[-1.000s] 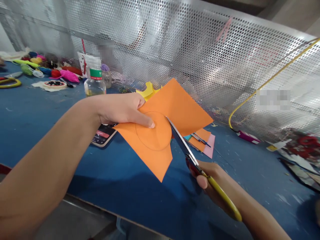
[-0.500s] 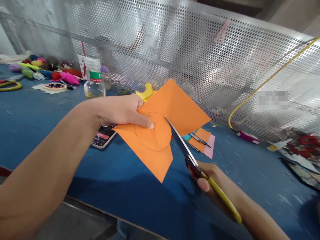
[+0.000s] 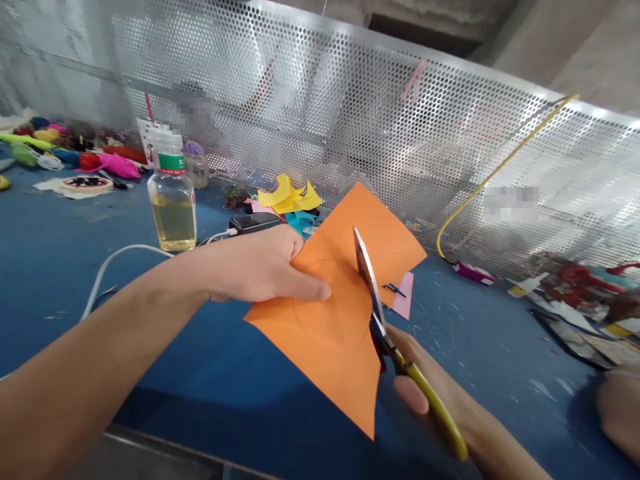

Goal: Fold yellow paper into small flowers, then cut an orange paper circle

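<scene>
My left hand (image 3: 280, 267) pinches an orange sheet of paper (image 3: 335, 353) above the table, thumb on top and the other fingers hidden beneath. A faint drawn circle shows on the sheet around the thumb. In my right hand (image 3: 413, 380) is a pair of scissors (image 3: 373, 280) with yellow handles, its fingers partly hidden behind them. The scissors' blades straddle the paper at a cut running in from the right edge, beside the circle's outline. One blade lies over the sheet, pointing up and away.
A bottle of yellow liquid (image 3: 175, 213) stands left of the paper. Yellow paper scraps (image 3: 290, 195) and a black device (image 3: 255, 223) with a white cable lie behind it. Coloured sheets (image 3: 404, 300) rest beyond the scissors. A perforated metal panel (image 3: 325, 113) closes off the back.
The orange paper and my left hand appear lower and further right. The scissors' blades have spread and sit over the cut. The view has shifted, showing more of the bottle.
</scene>
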A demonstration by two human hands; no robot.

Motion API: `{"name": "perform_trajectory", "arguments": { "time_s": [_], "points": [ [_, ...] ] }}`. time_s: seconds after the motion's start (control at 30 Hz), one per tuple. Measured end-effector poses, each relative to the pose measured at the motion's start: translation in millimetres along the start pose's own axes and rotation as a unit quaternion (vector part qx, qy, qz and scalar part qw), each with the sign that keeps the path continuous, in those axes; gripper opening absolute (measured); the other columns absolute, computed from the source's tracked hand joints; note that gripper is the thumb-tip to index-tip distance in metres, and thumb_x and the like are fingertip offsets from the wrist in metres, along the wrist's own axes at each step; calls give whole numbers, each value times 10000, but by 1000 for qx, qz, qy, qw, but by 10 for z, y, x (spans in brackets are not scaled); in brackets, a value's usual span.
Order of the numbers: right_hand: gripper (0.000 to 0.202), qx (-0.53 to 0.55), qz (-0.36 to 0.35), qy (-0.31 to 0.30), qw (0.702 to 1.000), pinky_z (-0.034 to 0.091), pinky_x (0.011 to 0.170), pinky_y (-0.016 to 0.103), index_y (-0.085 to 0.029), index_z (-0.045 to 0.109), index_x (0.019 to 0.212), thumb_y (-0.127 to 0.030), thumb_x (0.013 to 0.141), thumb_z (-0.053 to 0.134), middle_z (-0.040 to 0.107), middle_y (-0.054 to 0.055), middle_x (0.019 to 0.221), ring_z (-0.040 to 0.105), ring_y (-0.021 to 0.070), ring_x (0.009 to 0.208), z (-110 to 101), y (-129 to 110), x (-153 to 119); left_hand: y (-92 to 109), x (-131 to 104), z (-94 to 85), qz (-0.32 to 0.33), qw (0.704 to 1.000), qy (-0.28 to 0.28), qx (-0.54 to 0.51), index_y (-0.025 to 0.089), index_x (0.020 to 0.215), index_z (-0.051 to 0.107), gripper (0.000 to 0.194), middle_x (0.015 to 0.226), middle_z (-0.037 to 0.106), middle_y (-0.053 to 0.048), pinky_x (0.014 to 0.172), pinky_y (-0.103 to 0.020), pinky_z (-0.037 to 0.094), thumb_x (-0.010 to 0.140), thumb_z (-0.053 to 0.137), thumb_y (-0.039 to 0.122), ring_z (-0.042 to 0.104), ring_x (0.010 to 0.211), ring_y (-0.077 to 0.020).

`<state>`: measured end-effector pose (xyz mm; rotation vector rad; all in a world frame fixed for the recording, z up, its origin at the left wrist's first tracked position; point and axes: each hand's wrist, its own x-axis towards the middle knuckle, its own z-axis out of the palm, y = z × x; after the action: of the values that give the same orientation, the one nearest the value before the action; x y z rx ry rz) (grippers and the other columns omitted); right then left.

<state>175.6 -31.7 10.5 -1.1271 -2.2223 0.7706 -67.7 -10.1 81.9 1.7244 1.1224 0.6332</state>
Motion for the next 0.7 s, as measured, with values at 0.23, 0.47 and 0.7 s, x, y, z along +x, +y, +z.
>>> {"name": "perform_trajectory", "arguments": {
  "time_s": [0.23, 0.47, 0.7],
  "points": [
    [774, 15, 16, -30, 999, 281, 441, 261, -212, 453, 781, -890, 515, 192, 359, -27, 576, 302, 130, 508, -22, 44, -16, 112, -36, -12, -31, 993, -32, 107, 143, 675, 668, 224, 607, 648, -28, 325, -134, 289, 687, 592, 354, 503, 410, -85],
    [777, 21, 46, -72, 996, 251, 492, 267, -205, 398, 739, -901, 475, 177, 348, -32, 621, 275, 122, 558, -4, 153, -28, 64, -40, -68, -58, 994, -51, 81, 133, 718, 680, 286, 667, 674, -46, 372, -150, 375, 663, 613, 406, 567, 466, -115],
    [759, -9, 25, -66, 997, 232, 477, 256, -198, 414, 722, -883, 523, 155, 361, -30, 624, 261, 114, 552, -6, 153, -22, 80, -25, -86, -75, 992, -46, 91, 124, 679, 647, 259, 624, 666, -25, 346, -137, 351, 631, 640, 378, 538, 426, -93]
  ]
}}
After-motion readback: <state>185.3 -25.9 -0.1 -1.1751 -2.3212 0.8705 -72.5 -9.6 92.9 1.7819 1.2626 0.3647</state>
